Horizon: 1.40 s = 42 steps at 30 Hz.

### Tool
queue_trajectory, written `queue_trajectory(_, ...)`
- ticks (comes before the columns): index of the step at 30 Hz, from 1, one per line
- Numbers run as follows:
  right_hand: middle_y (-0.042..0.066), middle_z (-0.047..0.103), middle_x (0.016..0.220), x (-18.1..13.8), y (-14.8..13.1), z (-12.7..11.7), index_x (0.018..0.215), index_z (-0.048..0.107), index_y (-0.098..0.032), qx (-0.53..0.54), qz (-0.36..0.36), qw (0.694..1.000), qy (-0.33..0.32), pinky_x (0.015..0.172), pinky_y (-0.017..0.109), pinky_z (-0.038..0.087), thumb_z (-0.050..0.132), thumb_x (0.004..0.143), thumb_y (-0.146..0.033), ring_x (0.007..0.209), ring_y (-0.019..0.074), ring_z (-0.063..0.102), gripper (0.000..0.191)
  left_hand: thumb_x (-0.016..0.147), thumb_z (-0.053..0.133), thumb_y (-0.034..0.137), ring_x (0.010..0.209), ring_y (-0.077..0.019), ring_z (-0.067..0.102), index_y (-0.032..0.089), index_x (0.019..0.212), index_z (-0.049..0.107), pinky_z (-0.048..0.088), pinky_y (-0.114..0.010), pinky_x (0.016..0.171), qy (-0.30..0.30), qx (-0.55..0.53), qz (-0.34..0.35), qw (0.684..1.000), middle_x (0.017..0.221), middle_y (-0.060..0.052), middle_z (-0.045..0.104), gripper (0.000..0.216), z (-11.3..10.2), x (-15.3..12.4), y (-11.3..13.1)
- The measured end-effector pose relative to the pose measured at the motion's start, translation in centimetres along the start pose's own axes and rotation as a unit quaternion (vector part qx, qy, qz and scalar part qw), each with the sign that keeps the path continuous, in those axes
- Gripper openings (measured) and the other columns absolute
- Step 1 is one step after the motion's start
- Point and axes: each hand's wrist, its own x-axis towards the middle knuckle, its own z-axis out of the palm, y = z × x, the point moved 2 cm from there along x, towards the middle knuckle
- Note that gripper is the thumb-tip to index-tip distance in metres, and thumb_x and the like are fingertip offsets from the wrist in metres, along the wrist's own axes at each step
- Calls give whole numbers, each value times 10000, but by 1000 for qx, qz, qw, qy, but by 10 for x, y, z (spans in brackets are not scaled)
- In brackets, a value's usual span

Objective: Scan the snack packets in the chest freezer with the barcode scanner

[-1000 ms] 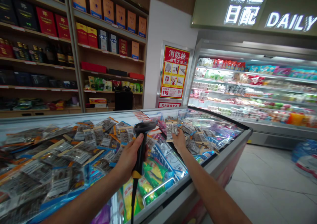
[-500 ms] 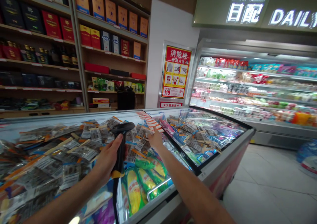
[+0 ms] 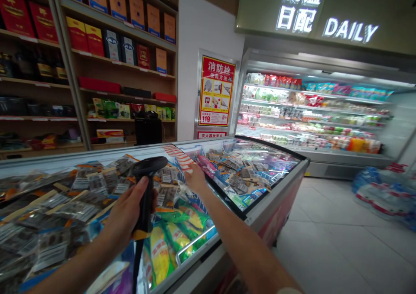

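My left hand (image 3: 131,205) is closed around the handle of a black barcode scanner (image 3: 146,194) with a yellow base. The scanner stands upright over the open part of a chest freezer (image 3: 191,276), and its cord hangs down. My right hand (image 3: 195,178) reaches forward, its fingers curled at the near end of a red-and-white striped strip (image 3: 178,156). That strip lies along the black edge of the freezer's glass lid (image 3: 276,155); the fingertips are partly hidden. Below my hands lie green-and-yellow corn packs (image 3: 160,250) and many clear packets (image 3: 78,207) with dark contents.
A wire divider (image 3: 195,244) stands by the corn packs. Behind the freezer are shelves of boxes and bottles (image 3: 117,47) and a fire hydrant poster (image 3: 214,90). To the right, a lit refrigerated display (image 3: 312,112) faces a tiled floor with bottled-water packs (image 3: 380,194).
My view has turned to the right, so shelves and freezer appear farther left and more water packs show. Both hands keep nearly the same hold.
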Motion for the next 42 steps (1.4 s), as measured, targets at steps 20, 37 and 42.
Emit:
queue_trajectory(20,81,640,858,-14,121,-136,773,634,-203,-272,69,955,-95,849,450,315,641,501,-163,1010,301,485,276,656,572,478,387,-69,479,143,622,531,385,-170,364,-153,-10,-40,987,514,7,558,339,65,-12,-41)
queue_trajectory(37,66,631,870,-2,112,-57,926,530,-153,207,123,954,178,761,323,427,501,639,-266,818,201,576,310,706,528,472,399,-70,488,135,640,536,389,-170,380,-177,-13,-43,983,526,0,567,343,58,-15,-27)
queue_trajectory(42,48,633,847,-7,105,-58,911,545,-170,204,90,960,169,751,332,435,514,633,-252,793,200,579,291,675,550,499,413,-71,501,139,640,540,393,-168,389,-195,-3,-51,979,542,-2,573,362,62,-16,-25)
